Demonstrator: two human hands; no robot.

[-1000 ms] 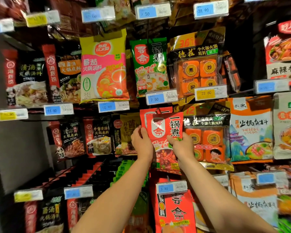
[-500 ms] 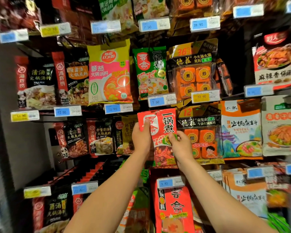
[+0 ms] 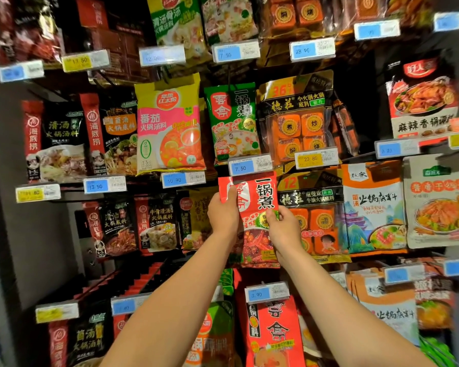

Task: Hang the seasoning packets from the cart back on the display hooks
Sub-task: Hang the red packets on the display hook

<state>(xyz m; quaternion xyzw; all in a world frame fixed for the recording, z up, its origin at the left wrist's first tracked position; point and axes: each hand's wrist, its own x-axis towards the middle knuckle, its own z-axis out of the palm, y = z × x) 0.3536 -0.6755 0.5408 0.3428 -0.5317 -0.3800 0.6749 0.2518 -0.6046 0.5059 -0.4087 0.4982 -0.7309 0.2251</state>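
Note:
A red seasoning packet [image 3: 257,197] with large black characters is held up against the display, its top edge just under the blue 7.50 price tag [image 3: 249,166]. My left hand [image 3: 224,213] grips its upper left side, thumb on the front. My right hand [image 3: 282,226] pinches its right edge lower down. The hook behind the packet's top is hidden. More red packets of the same kind seem to hang right behind it.
Hot-pot seasoning packets hang in rows all around: a green packet [image 3: 231,123] directly above, a black-and-orange pack [image 3: 313,213] to the right, dark packets [image 3: 154,223] to the left, a red packet [image 3: 273,332] below. Price tags jut out from the hook ends. The cart is out of view.
The red packet has been lifted and now sits higher, its top close under the 7.50 tag. Both hands stay on it. The view has tilted downward and moved closer.

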